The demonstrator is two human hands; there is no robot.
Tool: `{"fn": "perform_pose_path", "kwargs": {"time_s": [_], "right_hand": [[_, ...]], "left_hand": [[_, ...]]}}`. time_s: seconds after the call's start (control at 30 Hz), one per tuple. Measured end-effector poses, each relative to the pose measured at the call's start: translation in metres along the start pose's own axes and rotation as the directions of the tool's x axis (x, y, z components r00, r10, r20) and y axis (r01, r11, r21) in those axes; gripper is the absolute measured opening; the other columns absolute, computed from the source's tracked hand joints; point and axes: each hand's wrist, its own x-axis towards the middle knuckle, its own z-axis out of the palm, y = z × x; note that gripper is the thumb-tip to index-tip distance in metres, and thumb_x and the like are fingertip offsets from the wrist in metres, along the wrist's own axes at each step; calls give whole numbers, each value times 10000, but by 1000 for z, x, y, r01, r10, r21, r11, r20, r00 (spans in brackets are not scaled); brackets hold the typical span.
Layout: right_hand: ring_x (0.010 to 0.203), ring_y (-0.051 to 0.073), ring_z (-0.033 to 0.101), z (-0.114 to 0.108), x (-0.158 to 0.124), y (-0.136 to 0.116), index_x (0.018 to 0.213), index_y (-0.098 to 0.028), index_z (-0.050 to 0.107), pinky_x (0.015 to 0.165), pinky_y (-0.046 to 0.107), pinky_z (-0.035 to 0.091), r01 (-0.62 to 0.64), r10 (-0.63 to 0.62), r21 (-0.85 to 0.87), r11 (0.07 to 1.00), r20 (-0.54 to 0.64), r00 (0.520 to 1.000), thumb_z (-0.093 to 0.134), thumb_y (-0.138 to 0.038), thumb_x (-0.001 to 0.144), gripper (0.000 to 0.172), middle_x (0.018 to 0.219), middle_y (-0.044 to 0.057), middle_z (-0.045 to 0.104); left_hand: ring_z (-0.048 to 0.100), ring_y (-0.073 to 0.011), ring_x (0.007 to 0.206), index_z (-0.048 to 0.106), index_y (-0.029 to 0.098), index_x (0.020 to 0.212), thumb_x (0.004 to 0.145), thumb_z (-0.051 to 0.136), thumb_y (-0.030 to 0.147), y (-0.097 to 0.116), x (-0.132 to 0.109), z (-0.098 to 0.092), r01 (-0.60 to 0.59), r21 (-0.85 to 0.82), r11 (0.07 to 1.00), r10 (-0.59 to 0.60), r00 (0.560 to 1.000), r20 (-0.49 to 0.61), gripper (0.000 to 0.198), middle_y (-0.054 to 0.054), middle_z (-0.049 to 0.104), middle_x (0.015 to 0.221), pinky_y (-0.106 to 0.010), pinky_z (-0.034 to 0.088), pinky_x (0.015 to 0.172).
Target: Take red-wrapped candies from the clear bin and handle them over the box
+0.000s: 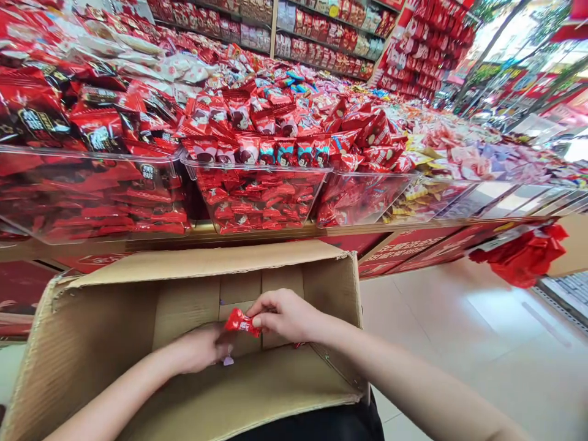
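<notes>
My right hand (282, 315) pinches one small red wrapped candy (242, 323) between thumb and fingers, over the open cardboard box (206, 264). Just left of it, my left hand (202, 349) reaches into the box, its fingers blurred and curled near the candy's left end. A small pale purple piece (228, 361) shows right below the left fingers; whether they touch it, I cannot tell. Low in the box, partly hidden under my right wrist, lies a bit of red wrapper (298, 345).
Clear plastic bins (257, 168) heaped with wrapped candies line the display behind the box. Red plastic bags (528, 254) hang at the right. Shelves of packets (321, 30) stand at the back, and tiled floor (441, 318) shows at the right.
</notes>
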Motion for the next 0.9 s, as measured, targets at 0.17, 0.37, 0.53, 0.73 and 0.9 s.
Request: {"fn": "perform_pose_path", "kwargs": {"time_s": [0.17,0.37,0.53,0.73,0.9], "right_hand": [[676,113,582,-10,-24,-15,854,-130,642,618,209,444,91,-38,234,968,-222,974,572,-194,734,154,761,36,657],[650,105,565,6,-32,-25,847,-171,622,621,212,449,346,-339,-67,936,-444,830,546,-200,761,119,745,25,650],[726,119,549,11,-35,-29,785,-178,569,641,232,467,515,-587,-307,800,-577,568,507,-146,765,73,775,48,608],[762,136,524,6,-37,-36,807,-180,569,646,257,463,504,-703,-491,711,-469,535,498,-114,749,113,826,63,591],[720,123,518,4,-35,-39,956,-198,558,628,227,467,529,-487,-102,843,-564,667,593,-219,716,243,810,36,573]], "left_hand": [[551,-198,953,449,224,1173,751,549,420,36,-34,-2,-91,-782,617,117,993,-23,476,-69,579,1104,-279,459,720],[580,-126,770,639,216,887,701,653,327,52,-44,0,-289,-850,441,28,951,-308,217,-4,661,841,-178,464,615],[571,-169,904,559,275,1056,677,675,315,70,-54,2,-338,-923,185,-2,939,-344,398,-15,657,974,-247,501,757],[544,-147,924,414,309,1125,752,595,324,86,-56,1,-402,-894,198,-31,909,-416,416,-12,638,1020,-224,472,744],[541,-108,764,329,326,1179,704,631,406,73,-49,0,-393,-836,384,18,908,-419,568,23,661,919,-174,452,665]]}}
